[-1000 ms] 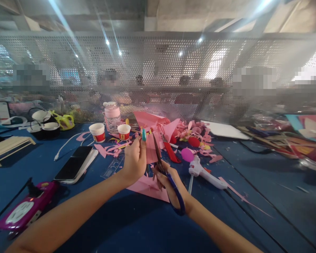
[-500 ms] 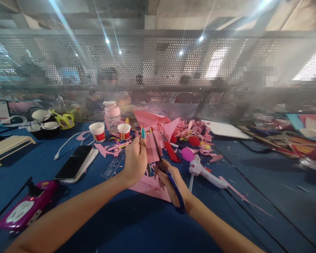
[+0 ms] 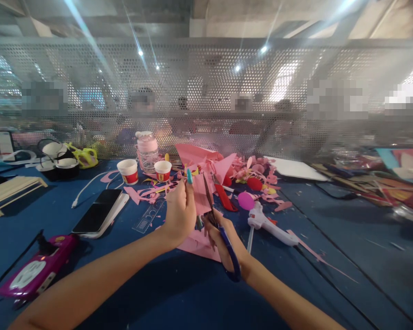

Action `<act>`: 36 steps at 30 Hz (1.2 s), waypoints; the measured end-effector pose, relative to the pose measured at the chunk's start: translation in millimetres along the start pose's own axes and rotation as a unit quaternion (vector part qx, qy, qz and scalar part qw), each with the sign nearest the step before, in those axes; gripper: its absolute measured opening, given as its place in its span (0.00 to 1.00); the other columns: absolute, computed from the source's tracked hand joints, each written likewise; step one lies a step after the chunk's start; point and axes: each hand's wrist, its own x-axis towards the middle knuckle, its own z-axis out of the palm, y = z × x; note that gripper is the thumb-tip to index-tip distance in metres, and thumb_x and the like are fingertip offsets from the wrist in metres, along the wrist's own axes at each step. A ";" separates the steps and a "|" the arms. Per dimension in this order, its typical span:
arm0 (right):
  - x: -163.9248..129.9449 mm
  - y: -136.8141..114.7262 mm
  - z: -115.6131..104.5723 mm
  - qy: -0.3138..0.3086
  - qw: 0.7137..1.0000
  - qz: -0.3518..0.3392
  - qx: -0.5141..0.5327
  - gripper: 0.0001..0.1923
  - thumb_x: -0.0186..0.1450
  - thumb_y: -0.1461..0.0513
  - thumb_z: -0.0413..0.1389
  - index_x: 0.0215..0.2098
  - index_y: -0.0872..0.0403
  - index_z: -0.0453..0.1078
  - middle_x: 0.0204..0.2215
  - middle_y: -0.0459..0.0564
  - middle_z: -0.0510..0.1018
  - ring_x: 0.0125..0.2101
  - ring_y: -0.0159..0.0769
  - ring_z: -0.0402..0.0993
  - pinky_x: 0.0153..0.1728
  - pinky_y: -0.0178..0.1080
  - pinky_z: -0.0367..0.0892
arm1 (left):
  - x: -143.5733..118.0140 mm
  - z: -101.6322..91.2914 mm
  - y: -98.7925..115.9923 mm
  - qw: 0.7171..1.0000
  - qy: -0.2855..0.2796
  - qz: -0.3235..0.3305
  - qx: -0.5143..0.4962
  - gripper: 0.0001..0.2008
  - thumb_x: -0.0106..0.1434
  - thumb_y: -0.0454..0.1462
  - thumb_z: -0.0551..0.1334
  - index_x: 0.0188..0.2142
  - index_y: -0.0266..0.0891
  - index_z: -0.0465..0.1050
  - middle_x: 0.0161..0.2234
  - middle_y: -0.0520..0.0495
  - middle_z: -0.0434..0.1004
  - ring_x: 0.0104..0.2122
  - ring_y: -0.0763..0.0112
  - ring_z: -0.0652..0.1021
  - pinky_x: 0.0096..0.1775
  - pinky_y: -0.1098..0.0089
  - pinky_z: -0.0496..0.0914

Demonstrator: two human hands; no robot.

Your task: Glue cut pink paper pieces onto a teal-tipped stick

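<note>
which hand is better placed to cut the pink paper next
Probably the right hand: it holds the scissors, blades at the pink paper, while the left hand grips that paper.

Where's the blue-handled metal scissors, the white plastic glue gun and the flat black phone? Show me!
Blue-handled metal scissors (image 3: 210, 203): head view, on the dark blade.
White plastic glue gun (image 3: 275, 231): head view, on the handle.
Flat black phone (image 3: 98, 212): head view, on the screen.

We hold our left hand (image 3: 179, 207) upright, its thumb (image 3: 190, 196) pointing up and tipped with a long teal nail (image 3: 189, 176). Our right hand (image 3: 234, 236) sits lower, fingers (image 3: 211, 234) curled in a grip; our left forearm (image 3: 106, 271) and right forearm (image 3: 282, 291) slant inward, bare.
</note>
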 end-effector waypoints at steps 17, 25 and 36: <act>0.1 -0.5 -1.7 -0.002 1.000 0.001 -0.006 0.11 0.64 0.56 0.45 0.26 0.52 0.55 0.15 0.40 0.61 0.18 0.29 0.59 0.21 0.33 0.56 | 1.1 -0.9 0.4 1.000 -0.009 0.001 -0.003 0.13 0.63 0.37 0.46 0.21 0.41 0.51 0.14 0.57 0.53 0.14 0.76 0.59 0.20 0.72 0.50; 0.2 0.3 -2.7 -0.011 1.000 0.005 0.000 0.11 0.64 0.57 0.46 0.26 0.52 0.54 0.14 0.39 0.60 0.17 0.29 0.59 0.21 0.34 0.56 | 2.6 -0.7 0.0 1.000 -0.016 0.006 -0.009 0.12 0.63 0.35 0.46 0.21 0.41 0.53 0.14 0.57 0.54 0.14 0.76 0.60 0.20 0.72 0.50; 0.0 1.2 -3.7 -0.022 1.000 0.018 0.011 0.12 0.63 0.55 0.47 0.27 0.52 0.56 0.13 0.38 0.60 0.15 0.29 0.58 0.19 0.33 0.54 | 2.6 0.0 -2.1 1.000 -0.016 0.024 0.009 0.13 0.63 0.36 0.46 0.22 0.41 0.55 0.15 0.55 0.56 0.15 0.75 0.61 0.20 0.72 0.52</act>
